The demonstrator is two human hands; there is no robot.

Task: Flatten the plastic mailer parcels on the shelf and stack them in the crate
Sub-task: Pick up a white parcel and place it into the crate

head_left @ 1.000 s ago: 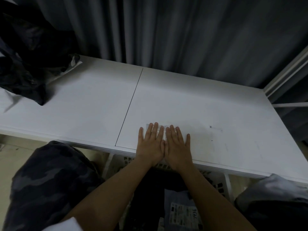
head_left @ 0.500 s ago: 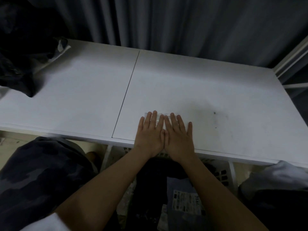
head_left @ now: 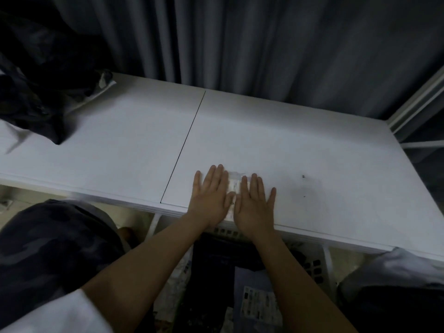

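A small pale mailer parcel point(head_left: 234, 186) lies flat on the white shelf point(head_left: 312, 150), near its front edge. My left hand point(head_left: 211, 195) and my right hand point(head_left: 255, 203) press on it palm down with straight fingers, one on each side, and a strip of the parcel shows between them. Most of the parcel is hidden under my palms. Below the shelf edge stands a white slotted crate point(head_left: 317, 265) holding a dark mailer point(head_left: 216, 265) and a grey mailer with a printed label point(head_left: 259, 304).
A heap of dark plastic mailers point(head_left: 40, 80) sits on the shelf's far left. A grey curtain hangs behind. A camouflage-patterned bag point(head_left: 48, 255) is at lower left, a grey bag point(head_left: 396, 280) at lower right. A seam point(head_left: 185, 145) splits the shelf boards.
My hands were side by side and touching on the parcel; now they have slid apart, baring a strip of it between them. The view has shifted slightly.
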